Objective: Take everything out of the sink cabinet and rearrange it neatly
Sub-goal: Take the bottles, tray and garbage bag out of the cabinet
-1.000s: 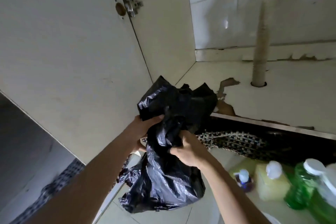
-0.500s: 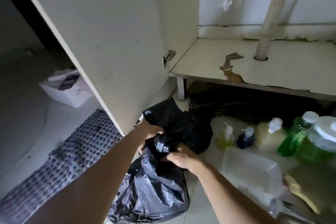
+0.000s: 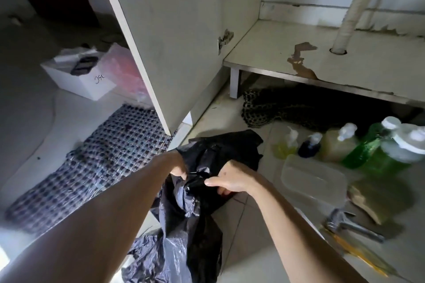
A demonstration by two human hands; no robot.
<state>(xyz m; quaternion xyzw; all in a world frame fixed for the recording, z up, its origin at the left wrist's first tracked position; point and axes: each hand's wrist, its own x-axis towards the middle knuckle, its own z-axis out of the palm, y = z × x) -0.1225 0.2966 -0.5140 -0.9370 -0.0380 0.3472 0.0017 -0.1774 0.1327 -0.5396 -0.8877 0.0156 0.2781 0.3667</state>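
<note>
The black bag [image 3: 195,202] has come lower since a moment ago, now over the floor tiles [image 3: 243,232] before the open cabinet door [image 3: 174,37]. Bottles [image 3: 358,147] and a clear tub [image 3: 315,179] stand to its right. Left hand [image 3: 178,165] and right hand [image 3: 232,178], arms outstretched, each have their grip closed on its bunched plastic.

- Home kitchen floor, in front of an under-sink cabinet; the cabinet door [image 3: 174,37] is being held open on its hinge.
- A corrugated drain hose [image 3: 351,9] is being passed through the peeling cabinet shelf [image 3: 368,69].
- Soap bottles [image 3: 358,145] and a checked floor mat [image 3: 92,163] are being kept on floor tiles.
</note>
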